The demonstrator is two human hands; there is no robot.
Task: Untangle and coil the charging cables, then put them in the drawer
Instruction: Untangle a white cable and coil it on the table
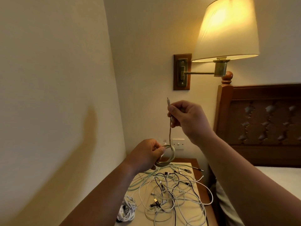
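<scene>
Beige braided cable (170, 132) is held above the surface (187, 160): its coiled loops are gripped by the left hand (146, 154), while its free end, connector uppermost, is pinched in the raised right hand (187, 119). White and black cables (171, 191) are spread in a tangle on the surface below, with a coiled white bundle (127, 209) at the near left.
</scene>
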